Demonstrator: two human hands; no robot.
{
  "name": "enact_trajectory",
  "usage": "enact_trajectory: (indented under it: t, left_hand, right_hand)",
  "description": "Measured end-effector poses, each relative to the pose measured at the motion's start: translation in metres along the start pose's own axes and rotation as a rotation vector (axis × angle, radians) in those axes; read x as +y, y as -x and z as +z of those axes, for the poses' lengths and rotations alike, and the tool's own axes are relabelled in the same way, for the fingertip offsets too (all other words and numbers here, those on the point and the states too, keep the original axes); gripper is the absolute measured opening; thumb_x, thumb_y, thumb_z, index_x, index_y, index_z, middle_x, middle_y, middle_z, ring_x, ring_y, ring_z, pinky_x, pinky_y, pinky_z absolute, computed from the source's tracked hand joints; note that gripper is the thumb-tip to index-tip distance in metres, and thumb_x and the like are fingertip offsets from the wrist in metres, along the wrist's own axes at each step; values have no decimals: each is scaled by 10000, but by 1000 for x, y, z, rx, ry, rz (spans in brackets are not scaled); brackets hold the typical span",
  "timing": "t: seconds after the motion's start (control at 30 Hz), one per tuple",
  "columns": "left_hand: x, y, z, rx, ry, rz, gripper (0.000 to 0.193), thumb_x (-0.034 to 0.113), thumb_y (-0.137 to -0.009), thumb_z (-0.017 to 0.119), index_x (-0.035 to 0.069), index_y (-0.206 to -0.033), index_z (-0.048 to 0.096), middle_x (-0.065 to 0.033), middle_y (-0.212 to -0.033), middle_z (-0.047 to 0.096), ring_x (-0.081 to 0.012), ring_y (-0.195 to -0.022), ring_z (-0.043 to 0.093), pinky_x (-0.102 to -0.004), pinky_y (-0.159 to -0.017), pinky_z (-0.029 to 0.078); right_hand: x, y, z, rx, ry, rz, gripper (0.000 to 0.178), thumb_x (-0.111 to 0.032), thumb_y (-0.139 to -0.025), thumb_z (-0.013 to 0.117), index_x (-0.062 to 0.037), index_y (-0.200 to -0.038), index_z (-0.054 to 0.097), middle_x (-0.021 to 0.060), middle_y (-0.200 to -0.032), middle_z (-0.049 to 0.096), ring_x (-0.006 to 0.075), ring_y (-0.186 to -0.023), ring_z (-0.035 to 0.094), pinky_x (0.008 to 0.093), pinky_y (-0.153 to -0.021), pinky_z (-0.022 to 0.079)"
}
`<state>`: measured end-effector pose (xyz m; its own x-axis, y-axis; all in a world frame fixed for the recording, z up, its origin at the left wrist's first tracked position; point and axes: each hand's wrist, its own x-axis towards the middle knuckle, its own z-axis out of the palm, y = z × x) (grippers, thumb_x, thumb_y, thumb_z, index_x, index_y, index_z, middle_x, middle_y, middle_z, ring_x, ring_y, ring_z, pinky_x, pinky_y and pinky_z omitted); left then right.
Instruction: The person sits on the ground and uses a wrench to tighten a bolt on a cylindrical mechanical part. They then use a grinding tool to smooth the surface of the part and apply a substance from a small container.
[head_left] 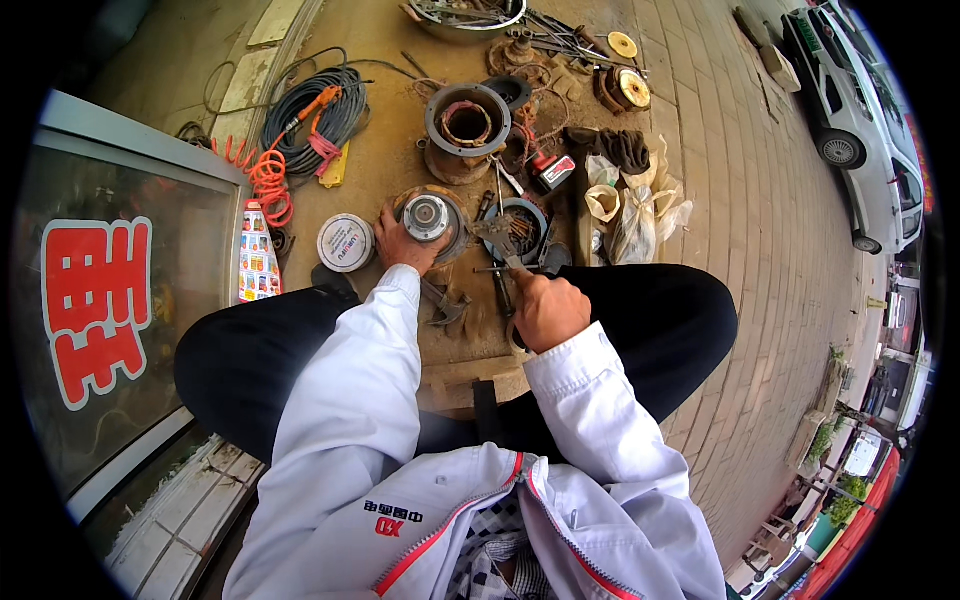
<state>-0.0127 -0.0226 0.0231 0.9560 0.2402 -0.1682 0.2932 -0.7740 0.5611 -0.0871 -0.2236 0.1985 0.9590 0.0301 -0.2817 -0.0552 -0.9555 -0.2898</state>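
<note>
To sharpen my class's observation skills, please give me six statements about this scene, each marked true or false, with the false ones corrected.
1. The left hand touches a round metal part. True.
2. The right hand holds a wrench. True.
3. Both hands are gloved. False: both are bare.
4. A coiled orange hose lies left of a white-lidded tub. True.
5. The tub stands between the two hands. False: it stands left of the left hand.
6. The wrench's head points toward the person's body. False: it points away.
</note>
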Motion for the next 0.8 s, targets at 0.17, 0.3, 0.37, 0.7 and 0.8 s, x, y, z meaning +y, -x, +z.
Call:
enact_trajectory:
  t: [0.17,0.3,0.37,0.7,0.8]
  left_hand:
    - [-7,-2,9,10,-18,66,912,510,-674,837,289,-1466,441,-161,-1491,354,-417,-1350,358,-482,-1153,309]
    - [0,1,1,15,-80,88,911,487,-686,847,167,-1443,453,-138,-1452,381,-381,-1326,365,-460,-1150,296]
    - [0,-4,1,25,-74,106,903,489,-687,844,199,-1447,454,-128,-1461,369,-386,-1324,365,-455,-1150,300]
    - [-5,-7,-3,19,-33,128,867,458,-693,840,262,-1454,473,-102,-1426,406,-362,-1300,407,-453,-1135,318]
    - [-2,-3,-5,-8,-75,119,874,454,-689,846,243,-1450,471,-111,-1439,400,-363,-1307,407,-454,-1129,329]
  right_hand:
    - [0,-19,12,72,-35,-3,337,-177,-839,602,-154,-1150,731,227,-768,695,398,-750,703,496,-677,558]
    - [2,0,11,-16,9,34,304,-170,-839,639,-211,-1121,746,213,-744,684,411,-706,681,510,-647,548]
    - [3,-9,13,73,-21,-20,282,-164,-847,631,-186,-1102,751,205,-728,680,396,-696,683,505,-628,546]
    - [-9,-22,15,82,68,-71,326,-157,-837,602,-207,-1124,749,200,-697,676,383,-648,683,484,-607,560]
    - [-13,-6,5,28,90,-37,293,-146,-856,586,-189,-1097,748,188,-681,672,377,-645,683,483,-585,550]
